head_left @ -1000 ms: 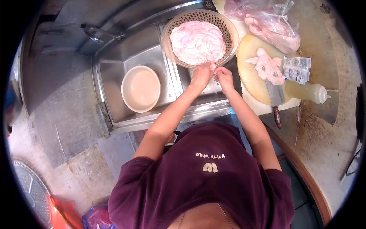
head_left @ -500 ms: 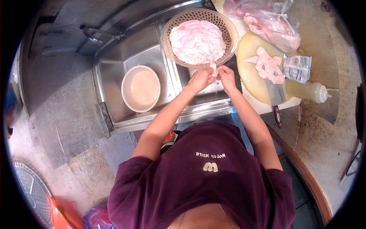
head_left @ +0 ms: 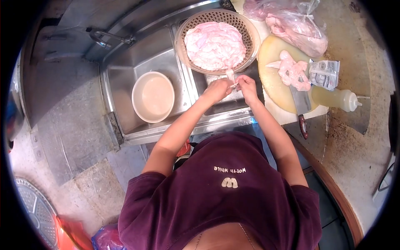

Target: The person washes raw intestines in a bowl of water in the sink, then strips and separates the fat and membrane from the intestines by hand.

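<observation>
While a bowl stands left of the perforated colander, the pile of pale, fleshy strips lies inside that colander. Just off its near rim, the left hand is closed on one strip that appears to trail from the pile; beside it, the right hand pinches the lower end, partly hidden by fingers. Working this strip between both hands seems the step in hand; the next move calls for a firm pinch on slippery flesh. Right of the colander, a cutting board bears a loose piece.
</observation>
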A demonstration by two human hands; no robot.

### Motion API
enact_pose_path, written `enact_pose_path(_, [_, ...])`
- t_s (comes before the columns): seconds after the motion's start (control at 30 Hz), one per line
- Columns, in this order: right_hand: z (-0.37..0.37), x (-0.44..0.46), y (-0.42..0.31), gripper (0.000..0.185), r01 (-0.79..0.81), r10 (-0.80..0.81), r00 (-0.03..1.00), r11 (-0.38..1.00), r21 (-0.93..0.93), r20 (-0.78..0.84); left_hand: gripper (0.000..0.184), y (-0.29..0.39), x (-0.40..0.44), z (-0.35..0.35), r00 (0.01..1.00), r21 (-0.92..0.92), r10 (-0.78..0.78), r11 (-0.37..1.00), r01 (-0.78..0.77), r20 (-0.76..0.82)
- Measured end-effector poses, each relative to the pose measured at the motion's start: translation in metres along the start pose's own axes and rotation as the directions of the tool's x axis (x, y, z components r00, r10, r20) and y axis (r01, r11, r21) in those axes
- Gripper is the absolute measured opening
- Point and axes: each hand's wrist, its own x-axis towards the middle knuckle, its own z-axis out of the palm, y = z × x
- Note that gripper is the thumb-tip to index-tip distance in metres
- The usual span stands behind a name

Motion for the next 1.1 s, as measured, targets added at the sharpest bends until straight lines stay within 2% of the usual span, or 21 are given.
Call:
enact_pose_path(0.1, [0.0, 0.0, -0.002, 0.014, 0.007, -0.006, 1.0, 1.0, 0.004, -0.019, 0.028, 0.012, 0.002, -0.009, 0.98, -0.125, -0.199, 0.973, 0.193, -0.032])
enact_pose_path(0.2, [0.001, 0.004, -0.006, 0.014, 0.007, -0.007, 1.0, 1.0, -0.021, -0.015, 0.033, 0.011, 0.005, -0.009, 0.97, -0.132, -0.192, 0.976, 0.173, -0.148])
enact_pose_path(0.3, [0.006, 0.005, -0.012, 0.014, 0.016, -0.016, 1.0, 0.999, -0.035, -0.024, 0.029, 0.009, 0.011, -0.008, 0.936, -0.148, -0.208, 0.974, 0.171, -0.284])
enact_pose_path(0.4, [0.01, 0.007, -0.014, 0.014, 0.032, -0.033, 0.999, 0.999, -0.032, -0.015, 0.023, 0.001, 0.019, -0.011, 0.939, -0.11, -0.092, 0.992, 0.058, -0.332])
enact_pose_path(0.6, [0.016, 0.007, -0.013, 0.014, 0.034, -0.034, 0.998, 0.999, -0.001, -0.052, 0.022, -0.007, 0.03, -0.019, 0.972, -0.092, -0.162, 0.985, 0.148, -0.168])
enact_pose_path(0.7, [0.018, 0.008, -0.012, 0.014, 0.03, -0.029, 0.997, 1.0, 0.009, -0.068, 0.023, -0.012, 0.032, -0.016, 0.969, -0.144, -0.192, 0.975, 0.169, -0.158])
enact_pose_path(0.8, [0.017, 0.008, -0.012, 0.014, 0.017, -0.017, 0.998, 1.0, -0.014, -0.061, 0.024, -0.013, 0.038, -0.018, 0.971, -0.158, -0.195, 0.972, 0.173, -0.138])
enact_pose_path(1.0, [0.02, 0.006, -0.017, 0.014, 0.02, -0.019, 0.998, 1.0, 0.009, -0.054, 0.022, -0.009, 0.035, -0.029, 0.989, -0.008, -0.141, 0.99, 0.141, -0.04])
enact_pose_path(1.1, [0.018, 0.005, -0.016, 0.014, 0.031, -0.03, 0.999, 1.0, 0.004, -0.035, 0.021, -0.002, 0.026, -0.026, 0.99, -0.093, -0.141, 0.986, 0.14, 0.002])
